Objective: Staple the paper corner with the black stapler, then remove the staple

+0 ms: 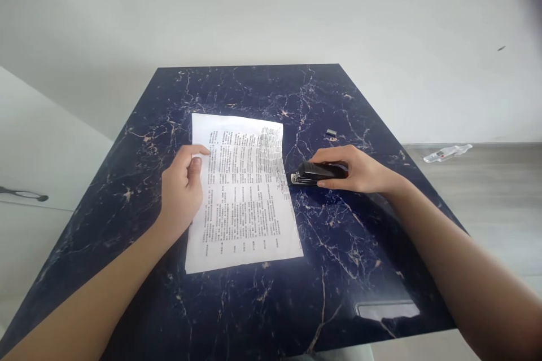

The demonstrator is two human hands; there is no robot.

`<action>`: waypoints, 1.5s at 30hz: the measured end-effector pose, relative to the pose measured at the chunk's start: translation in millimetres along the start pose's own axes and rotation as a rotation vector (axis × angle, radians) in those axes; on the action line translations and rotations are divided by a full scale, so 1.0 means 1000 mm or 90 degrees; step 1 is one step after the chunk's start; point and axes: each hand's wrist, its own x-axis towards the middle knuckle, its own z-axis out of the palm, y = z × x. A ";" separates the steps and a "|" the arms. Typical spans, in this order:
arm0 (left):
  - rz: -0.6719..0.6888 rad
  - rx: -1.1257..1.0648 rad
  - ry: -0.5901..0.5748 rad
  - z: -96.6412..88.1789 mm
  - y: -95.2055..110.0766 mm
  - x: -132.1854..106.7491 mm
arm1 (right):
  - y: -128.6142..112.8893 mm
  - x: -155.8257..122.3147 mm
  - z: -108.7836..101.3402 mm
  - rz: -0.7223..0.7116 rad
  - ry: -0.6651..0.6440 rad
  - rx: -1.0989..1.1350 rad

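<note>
A printed white paper sheet lies on a dark blue marble-pattern table. My left hand rests on the sheet's left edge, fingers curled, thumb and forefinger pinching the paper. My right hand is wrapped around a black stapler that lies on the table, its metal nose touching the sheet's right edge.
A small strip of staples lies on the table behind the stapler. A white packet lies on the grey floor to the right. A white cabinet with a dark handle stands at the left. A white wall is behind.
</note>
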 end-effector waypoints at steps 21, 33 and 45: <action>-0.037 0.029 -0.049 -0.001 0.016 -0.009 | 0.012 0.010 0.038 -0.189 0.215 -0.049; -0.058 0.047 -0.046 0.001 0.016 -0.011 | 0.000 0.018 0.049 -0.280 0.232 -0.148; -0.048 0.036 -0.045 0.002 0.019 -0.010 | -0.001 0.017 0.053 -0.256 0.224 -0.178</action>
